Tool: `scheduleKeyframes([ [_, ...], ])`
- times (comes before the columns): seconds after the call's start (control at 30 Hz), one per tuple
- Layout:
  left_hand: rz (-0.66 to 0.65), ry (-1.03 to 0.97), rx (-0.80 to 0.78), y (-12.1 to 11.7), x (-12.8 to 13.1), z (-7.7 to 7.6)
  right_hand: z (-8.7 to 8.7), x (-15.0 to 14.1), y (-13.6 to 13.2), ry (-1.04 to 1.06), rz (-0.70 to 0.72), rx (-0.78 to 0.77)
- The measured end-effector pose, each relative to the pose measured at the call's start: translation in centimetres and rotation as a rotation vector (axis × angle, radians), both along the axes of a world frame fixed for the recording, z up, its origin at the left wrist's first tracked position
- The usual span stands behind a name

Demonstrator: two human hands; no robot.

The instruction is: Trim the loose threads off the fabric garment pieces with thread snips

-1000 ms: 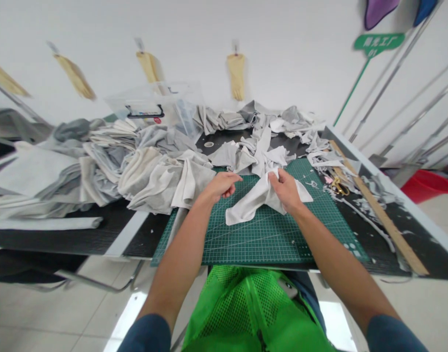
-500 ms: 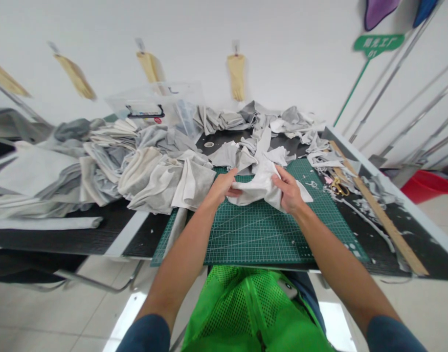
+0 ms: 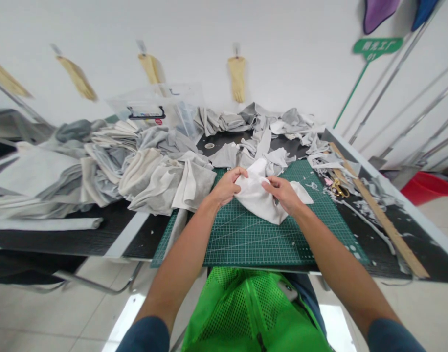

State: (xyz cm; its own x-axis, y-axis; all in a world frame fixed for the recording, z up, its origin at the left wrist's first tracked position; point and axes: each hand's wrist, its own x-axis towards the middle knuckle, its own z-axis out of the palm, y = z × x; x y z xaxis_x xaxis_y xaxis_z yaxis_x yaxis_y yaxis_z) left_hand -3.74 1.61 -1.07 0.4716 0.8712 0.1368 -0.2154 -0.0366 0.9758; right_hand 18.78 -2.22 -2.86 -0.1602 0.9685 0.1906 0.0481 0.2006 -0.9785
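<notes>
A white piece of cloth (image 3: pixel 258 198) lies bunched on the green cutting mat (image 3: pixel 253 234) in front of me. My left hand (image 3: pixel 227 186) is closed on the cloth's left top edge. My right hand (image 3: pixel 282 193) pinches the cloth from the right, its fingers pressed into the fabric. Both hands are close together above the far half of the mat.
A big heap of grey and white cloth pieces (image 3: pixel 143 171) covers the table left and behind the mat. A clear plastic box (image 3: pixel 154 110) stands at the back. Scissors (image 3: pixel 337 188), a long wooden ruler (image 3: pixel 378 215) and scraps lie right. A red bin (image 3: pixel 425 186) sits on the floor.
My left hand reached over and took hold of the cloth, which was stretched out on the mat before. Both hands gathered it into a bunch and turned it between them.
</notes>
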Motion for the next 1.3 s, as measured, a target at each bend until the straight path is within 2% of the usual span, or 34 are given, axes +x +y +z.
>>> scheduleKeyframes([
  [0.1, -0.098, 0.020, 0.007, -0.3, -0.1, 0.3, 0.0, -0.1, -0.2, -0.037, -0.016, -0.010],
  [0.2, -0.124, 0.060, 0.023, -0.4, -0.1, 0.4, 0.2, -0.2, -0.3, -0.033, -0.005, 0.068],
  [0.33, -0.173, 0.070, 0.069, -0.4, 0.0, 0.3, 0.5, 0.1, -0.1, -0.041, -0.146, 0.266],
  [0.4, -0.206, 0.036, 0.088, -0.4, 0.1, 0.2, 0.6, 0.3, 0.1, -0.053, -0.209, 0.313],
  [0.5, -0.251, 0.033, 0.080, -0.6, 0.2, 0.0, 0.7, 0.7, 0.2, -0.038, -0.206, 0.294],
  [0.7, -0.282, 0.065, 0.049, -0.9, -0.3, 0.3, 0.6, 0.2, -0.2, 0.021, -0.075, 0.203],
  [0.8, -0.254, 0.054, 0.041, -1.0, 0.0, 0.4, 0.4, -0.1, -0.2, -0.033, -0.103, 0.199],
  [1.03, -0.051, 0.147, 0.220, -1.2, 2.0, 0.0, 0.9, -0.3, -0.3, 0.016, -0.101, 0.208],
  [1.2, -0.010, 0.176, 0.180, -1.0, 1.3, 0.3, 0.7, 0.1, -0.1, 0.083, -0.083, 0.186],
  [1.3, -0.017, 0.183, 0.149, -0.8, 0.6, 0.6, 0.4, 0.3, 0.1, 0.034, -0.117, 0.170],
])
